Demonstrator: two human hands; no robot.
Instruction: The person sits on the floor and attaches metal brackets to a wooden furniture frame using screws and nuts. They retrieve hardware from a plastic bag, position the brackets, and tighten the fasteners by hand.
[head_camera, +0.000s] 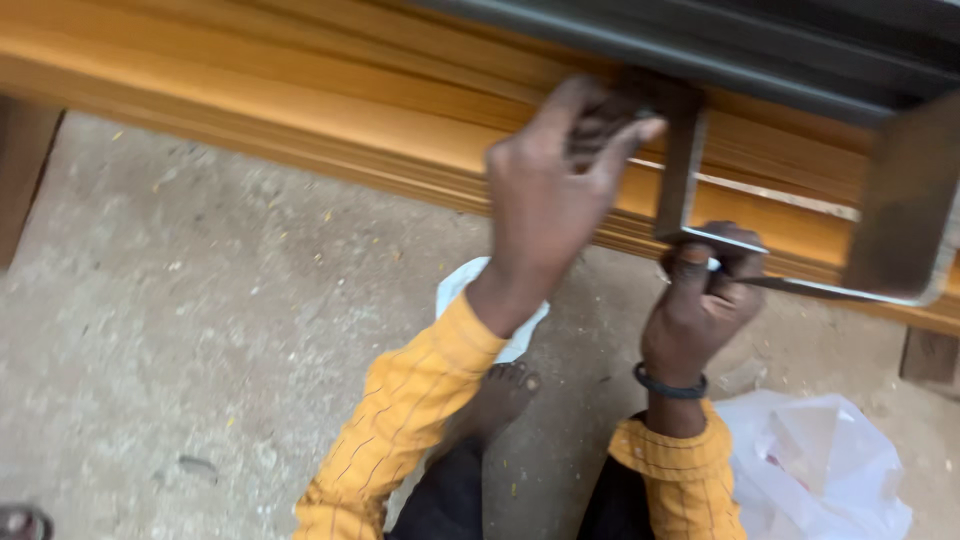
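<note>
Two hands worked one dull grey metal bracket (683, 170) against an orange wooden frame (300, 110): left hand (550, 190) clamped on its top, right hand (705, 295) closed around a thin tool (830, 290).

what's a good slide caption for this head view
Left hand and right hand grip a grey metal bracket against an orange wooden moulding, above a concrete floor.

Floor (200, 330): rough grey concrete, dusty, flecked with yellow chips.
Bag (830, 460): white plastic, crumpled, lower right.
Light: soft, even daylight.
</note>
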